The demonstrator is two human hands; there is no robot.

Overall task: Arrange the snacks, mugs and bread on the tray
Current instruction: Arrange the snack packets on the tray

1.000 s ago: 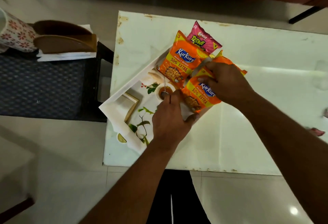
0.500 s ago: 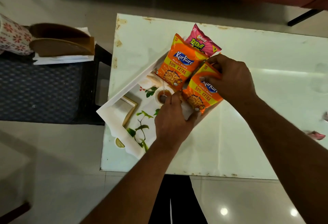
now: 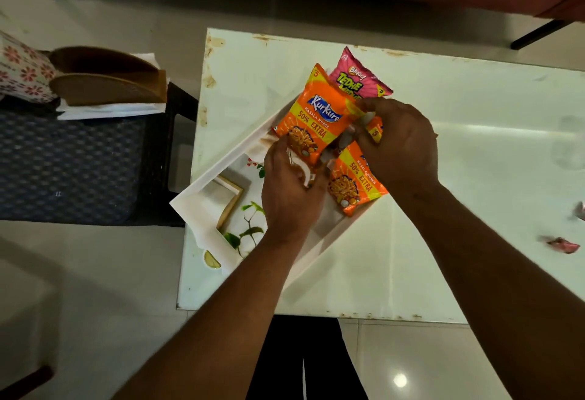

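A white tray (image 3: 202,187) with a printed leaf picture lies slantwise on the left part of the white table (image 3: 474,178). Three snack packets lie at its far end. They are an upper orange Kurkure packet (image 3: 316,114), a lower orange Kurkure packet (image 3: 354,184) and, behind them, a pink Bingo packet (image 3: 357,76). My left hand (image 3: 288,193) holds the upper Kurkure packet by its lower edge. My right hand (image 3: 399,146) pinches that packet's right top corner and covers the top of the lower packet. A floral mug (image 3: 19,73) stands far left, off the table.
A brown wooden holder (image 3: 107,86) on white napkins sits beside the mug, on a dark woven seat (image 3: 69,165) left of the table. Pink wrapper scraps (image 3: 563,244) lie at the table's right. The tray's left corner overhangs the table edge.
My right hand has left the lower Kurkure packet and reached the upper one's corner. My left hand has moved up from the tray floor to that packet's lower edge.
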